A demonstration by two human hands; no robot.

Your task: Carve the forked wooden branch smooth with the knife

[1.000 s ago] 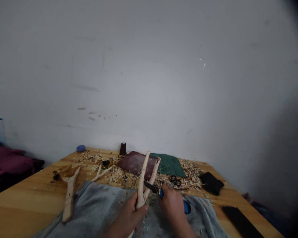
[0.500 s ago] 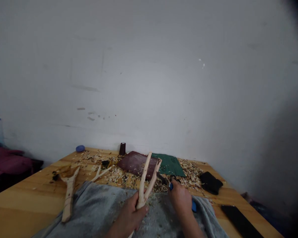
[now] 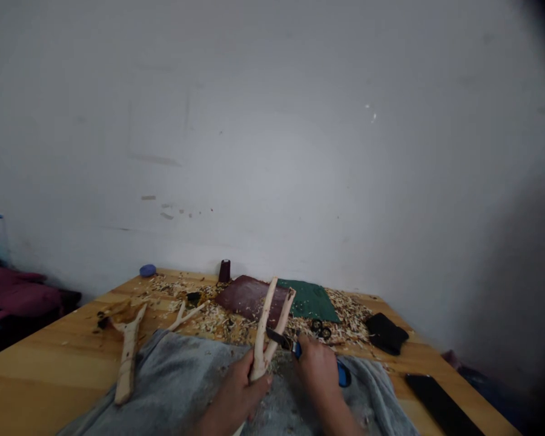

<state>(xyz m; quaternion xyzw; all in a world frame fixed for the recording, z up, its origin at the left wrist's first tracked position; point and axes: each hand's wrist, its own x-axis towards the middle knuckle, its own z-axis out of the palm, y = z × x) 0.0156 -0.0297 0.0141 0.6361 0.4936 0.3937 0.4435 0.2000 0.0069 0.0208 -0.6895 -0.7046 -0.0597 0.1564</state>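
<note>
My left hand (image 3: 243, 390) is wrapped round the stem of a peeled, Y-shaped forked stick (image 3: 260, 348), its two prongs pointing up and away. In my right hand (image 3: 318, 369) is a knife (image 3: 279, 339) with a dark blade and a blue handle. The blade lies across the right prong, a little above the fork. Beneath both hands a grey cloth (image 3: 195, 369) covers the near edge of the table, with wood bits on it. Part of the knife's handle is hidden by my fingers.
Shavings (image 3: 354, 318) litter the wooden table (image 3: 40, 363). Maroon (image 3: 243, 297) and green (image 3: 311, 300) sheets lie behind the stick, near scissors (image 3: 320, 329). Another forked stick (image 3: 127, 363) and a thinner one (image 3: 188, 315) rest left. A black phone (image 3: 440, 402) and black pouch (image 3: 386, 333) lie right.
My right hand has brought the knife left and down along the right prong, towards the fork. The scissors now show more fully. My left hand and the stick stay nearly still.
</note>
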